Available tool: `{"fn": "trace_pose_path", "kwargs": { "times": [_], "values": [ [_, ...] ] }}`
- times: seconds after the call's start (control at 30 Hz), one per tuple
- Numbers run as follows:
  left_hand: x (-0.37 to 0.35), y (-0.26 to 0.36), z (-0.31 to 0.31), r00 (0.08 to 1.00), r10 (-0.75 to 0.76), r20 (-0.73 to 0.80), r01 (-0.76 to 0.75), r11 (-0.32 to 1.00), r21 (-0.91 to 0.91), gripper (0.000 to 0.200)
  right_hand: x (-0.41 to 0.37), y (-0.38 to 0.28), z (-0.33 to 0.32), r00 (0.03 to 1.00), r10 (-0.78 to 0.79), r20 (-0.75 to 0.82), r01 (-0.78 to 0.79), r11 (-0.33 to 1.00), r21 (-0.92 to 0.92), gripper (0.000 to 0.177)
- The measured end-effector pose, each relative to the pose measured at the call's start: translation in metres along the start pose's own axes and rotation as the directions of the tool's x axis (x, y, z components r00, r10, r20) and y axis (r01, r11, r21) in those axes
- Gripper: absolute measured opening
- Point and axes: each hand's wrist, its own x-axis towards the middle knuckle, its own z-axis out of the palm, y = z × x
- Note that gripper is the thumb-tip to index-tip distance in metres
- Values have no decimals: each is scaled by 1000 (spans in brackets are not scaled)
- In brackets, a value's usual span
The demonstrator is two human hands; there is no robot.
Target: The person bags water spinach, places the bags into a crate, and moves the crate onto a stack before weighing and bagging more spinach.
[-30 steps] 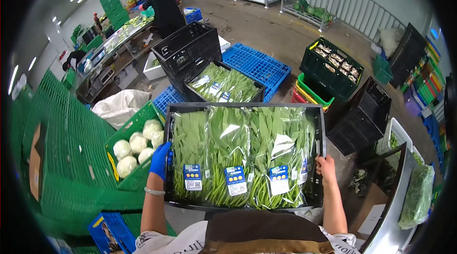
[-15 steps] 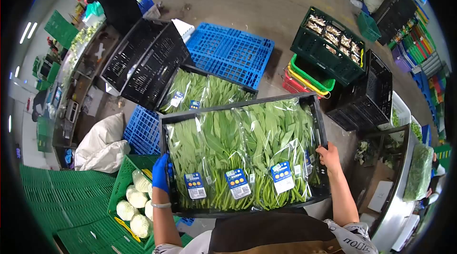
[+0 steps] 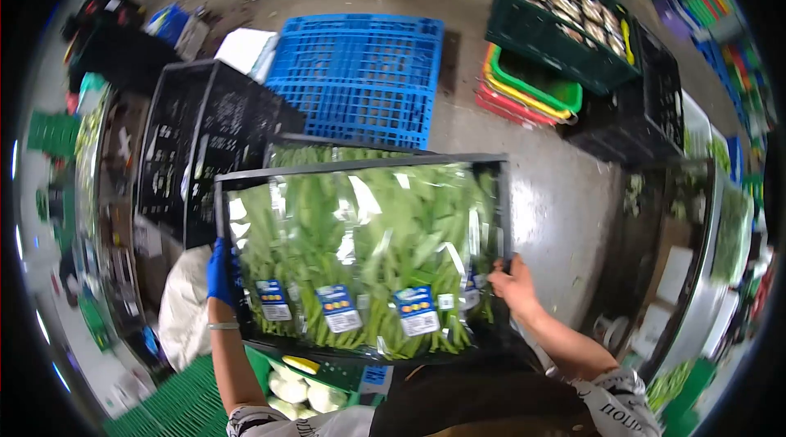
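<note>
Between my two hands is a black plastic crate [image 3: 364,165], held up in front of my body. Inside it lie several clear bags of long-leaved greens [image 3: 381,224] with blue and white labels near the stem ends. My left hand [image 3: 218,275], in a blue glove, grips the crate's left end; its fingers are partly hidden by the wall. At the right end, my bare right hand [image 3: 512,283] is closed on the edge. Just beyond, a second crate of greens [image 3: 327,152] is mostly covered by the held one.
Ahead lies a blue pallet [image 3: 356,68], with black crates [image 3: 205,142] to its left. A dark green crate of packed mushrooms [image 3: 565,15] stands over coloured baskets [image 3: 532,89]. Pale round vegetables [image 3: 303,392] sit below. A person in dark clothes [image 3: 123,52] is at far left.
The held crate has shifted left in view and now covers more of the second crate. The surroundings have swung as my head turned and tilted. Both hands keep their hold.
</note>
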Motion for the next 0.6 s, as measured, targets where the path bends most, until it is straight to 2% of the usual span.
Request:
{"fn": "trace_pose_path", "kwargs": {
  "times": [0.03,0.07,0.1,0.13,0.17,0.2,0.23,0.27,0.33,0.4,0.43,0.47,0.53,0.6],
  "values": [
    [21,13,-3,996,82,-23,-80,994,79,34,5,11,18,998,-63,21,65,993,-97,27],
    [44,26,-6,984,173,-33,-166,973,158,35,3,-3,36,997,-41,62,49,990,-131,31],
    [69,39,-18,984,179,4,-177,968,179,32,-4,-30,52,997,-54,62,64,984,-164,35],
    [121,39,-50,960,257,115,-273,947,167,29,2,-26,67,989,-128,77,140,972,-189,38],
    [143,51,-57,961,250,116,-268,945,189,34,4,-41,78,988,-75,137,99,979,-179,40],
    [141,57,-55,949,299,100,-314,924,216,40,4,-32,78,978,-132,162,158,975,-157,44],
    [152,67,-59,956,278,92,-292,931,221,48,6,-24,87,970,-156,185,188,968,-168,48],
    [163,76,-64,963,257,83,-269,937,225,58,5,-28,93,976,-94,199,124,982,-143,42],
    [147,87,-56,961,173,217,-226,942,249,69,3,-28,93,976,-28,217,54,992,-117,43],
    [151,95,-64,934,73,350,-162,959,233,78,-2,-28,87,978,-86,188,109,987,-115,45],
    [150,92,-54,929,-9,370,-59,983,173,76,-5,-28,88,977,-118,177,142,982,-127,46],
    [139,88,-48,980,35,194,-98,939,329,78,-6,-27,87,980,-99,174,121,985,-124,47],
    [162,87,-45,988,8,154,-48,965,259,80,2,-22,96,984,-60,168,82,988,-128,48],
    [182,82,-53,972,-31,234,-42,952,303,82,8,-14,102,982,-59,177,81,989,-122,49]
  ]
}}
